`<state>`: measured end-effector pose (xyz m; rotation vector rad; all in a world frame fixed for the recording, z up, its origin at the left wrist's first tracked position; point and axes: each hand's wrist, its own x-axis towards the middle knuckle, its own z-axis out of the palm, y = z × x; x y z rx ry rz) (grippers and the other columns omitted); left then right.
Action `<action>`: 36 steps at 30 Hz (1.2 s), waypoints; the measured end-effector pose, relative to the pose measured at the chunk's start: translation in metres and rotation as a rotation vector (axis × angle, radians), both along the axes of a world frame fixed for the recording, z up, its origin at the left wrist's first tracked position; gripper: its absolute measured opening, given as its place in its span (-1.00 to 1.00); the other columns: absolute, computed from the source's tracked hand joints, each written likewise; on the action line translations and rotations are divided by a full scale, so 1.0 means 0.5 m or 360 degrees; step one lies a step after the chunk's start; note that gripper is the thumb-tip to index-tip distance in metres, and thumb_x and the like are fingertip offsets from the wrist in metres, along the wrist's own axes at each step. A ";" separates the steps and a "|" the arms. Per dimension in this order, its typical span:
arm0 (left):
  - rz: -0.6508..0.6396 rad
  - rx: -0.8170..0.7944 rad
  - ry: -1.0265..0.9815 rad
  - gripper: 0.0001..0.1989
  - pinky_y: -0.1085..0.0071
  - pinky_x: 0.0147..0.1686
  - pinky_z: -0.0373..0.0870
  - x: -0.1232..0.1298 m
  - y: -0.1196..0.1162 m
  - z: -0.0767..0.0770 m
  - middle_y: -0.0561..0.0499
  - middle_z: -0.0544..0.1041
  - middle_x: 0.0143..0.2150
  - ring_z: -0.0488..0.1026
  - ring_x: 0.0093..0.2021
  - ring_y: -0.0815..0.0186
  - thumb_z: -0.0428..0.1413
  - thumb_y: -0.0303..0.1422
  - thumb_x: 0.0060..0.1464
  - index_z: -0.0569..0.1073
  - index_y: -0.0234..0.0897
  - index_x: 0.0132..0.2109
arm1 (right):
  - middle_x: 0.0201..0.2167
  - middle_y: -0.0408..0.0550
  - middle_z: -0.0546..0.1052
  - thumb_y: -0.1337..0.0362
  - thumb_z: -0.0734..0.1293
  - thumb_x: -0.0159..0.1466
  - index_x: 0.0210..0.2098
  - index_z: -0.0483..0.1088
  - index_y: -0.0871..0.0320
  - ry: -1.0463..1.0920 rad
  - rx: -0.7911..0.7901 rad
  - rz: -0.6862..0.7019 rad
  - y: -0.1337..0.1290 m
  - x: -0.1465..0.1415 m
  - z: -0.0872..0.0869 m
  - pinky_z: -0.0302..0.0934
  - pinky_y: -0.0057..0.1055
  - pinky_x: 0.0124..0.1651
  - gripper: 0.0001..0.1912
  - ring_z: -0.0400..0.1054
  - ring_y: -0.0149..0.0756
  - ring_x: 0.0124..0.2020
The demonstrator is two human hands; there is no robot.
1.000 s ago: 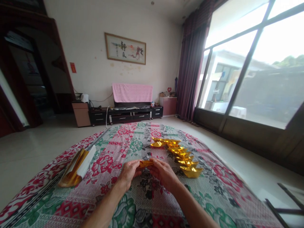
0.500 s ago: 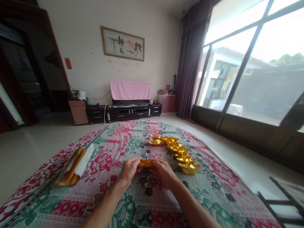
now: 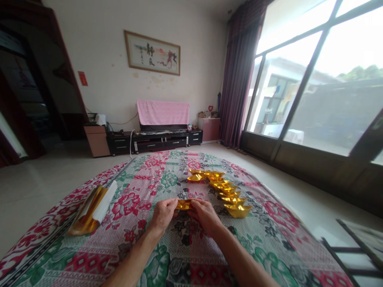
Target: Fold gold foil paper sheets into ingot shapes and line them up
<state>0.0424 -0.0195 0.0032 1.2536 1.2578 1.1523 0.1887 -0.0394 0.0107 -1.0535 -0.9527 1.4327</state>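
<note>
A small piece of folded gold foil paper (image 3: 184,204) is stretched between my two hands, above the middle of the table. My left hand (image 3: 164,211) pinches its left end between thumb and fingers. The right end sits in the pinch of my right hand (image 3: 205,213). Several finished-looking gold paper ingots (image 3: 237,210), boat-shaped with pointed ends, stand in a slanting row to the right and beyond my right hand. To the left lies a loosely curled stack of gold paper sheets (image 3: 95,209), white on the back.
A patterned cloth in red, green and grey (image 3: 128,205) covers the round table. A dark chair or rack (image 3: 353,251) stands off the right edge. Across the floor are a low black cabinet (image 3: 161,141) and a pink cloth (image 3: 163,112). Large windows (image 3: 317,99) line the right side.
Both hands keep their grip on the folded gold paper, which shows a slightly brighter face now. The whole view has shifted a little; the ingots and the sheet stack stay in place.
</note>
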 end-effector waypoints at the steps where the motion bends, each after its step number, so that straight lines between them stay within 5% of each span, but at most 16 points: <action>1: -0.0011 0.0003 -0.0006 -0.65 0.48 -0.47 0.41 0.001 -0.001 0.000 -0.06 0.57 -0.30 0.48 -0.29 0.24 0.06 -0.21 -0.04 0.53 -0.35 -0.18 | -0.42 -0.08 0.51 0.17 0.31 0.02 -0.40 0.47 0.22 0.0015 -0.0002 -0.0015 0.001 0.000 -0.001 0.26 -0.43 -0.21 -0.76 0.38 -0.30 -0.28; 17: 0.0151 0.0056 0.0097 -0.62 0.46 -0.50 0.39 0.001 0.000 -0.010 -0.05 0.56 -0.39 0.46 -0.36 0.22 0.03 -0.18 -0.05 0.54 -0.37 -0.21 | -0.44 -0.08 0.50 0.12 0.34 -0.03 -0.41 0.49 0.22 -0.0058 0.0032 -0.0017 0.001 -0.006 -0.007 0.25 -0.42 -0.24 -0.70 0.37 -0.29 -0.32; 36: 0.0088 -0.0014 -0.0054 -0.62 0.46 -0.50 0.37 0.000 -0.003 -0.001 -0.05 0.56 -0.41 0.46 -0.40 0.24 0.08 -0.17 -0.10 0.54 -0.38 -0.24 | -0.43 -0.10 0.50 0.10 0.34 0.00 -0.42 0.49 0.21 -0.0045 0.0035 0.0043 -0.005 -0.002 0.001 0.24 -0.43 -0.23 -0.72 0.36 -0.29 -0.30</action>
